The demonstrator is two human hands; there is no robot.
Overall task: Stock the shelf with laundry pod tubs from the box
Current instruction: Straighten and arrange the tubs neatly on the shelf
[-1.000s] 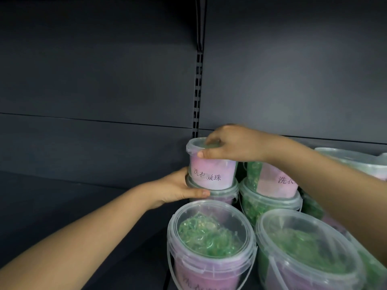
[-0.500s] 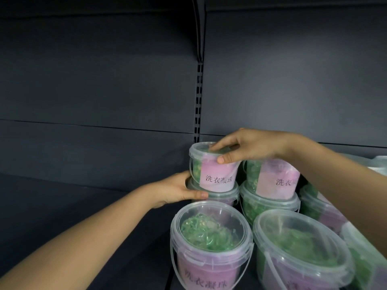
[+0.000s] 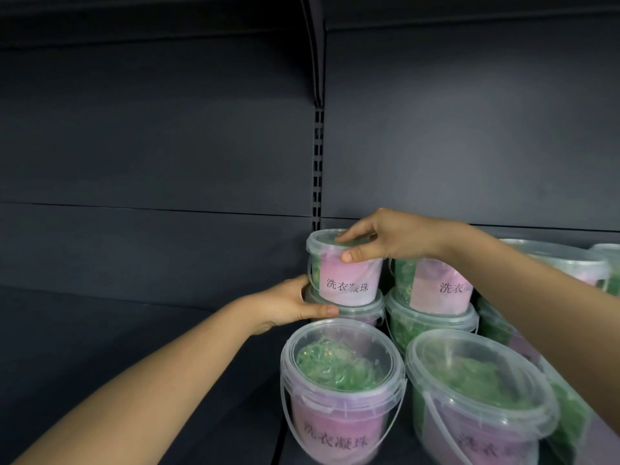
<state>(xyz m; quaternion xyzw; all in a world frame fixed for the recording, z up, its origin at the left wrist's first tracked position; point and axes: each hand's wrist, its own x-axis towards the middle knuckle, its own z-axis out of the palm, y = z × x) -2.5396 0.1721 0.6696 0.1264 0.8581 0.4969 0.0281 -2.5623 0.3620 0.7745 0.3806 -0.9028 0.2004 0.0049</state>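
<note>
Since the earlier frame the top tub (image 3: 345, 280) has turned; its label now faces front. Head view: the right hand (image 3: 392, 234) grips its lid rim, and the left hand (image 3: 292, 303) grips the lower tub (image 3: 364, 313) beneath. Several tubs (image 3: 432, 290) stand on the shelf (image 3: 117, 347) right of the hands; stocking seems partly done, box unseen.
</note>
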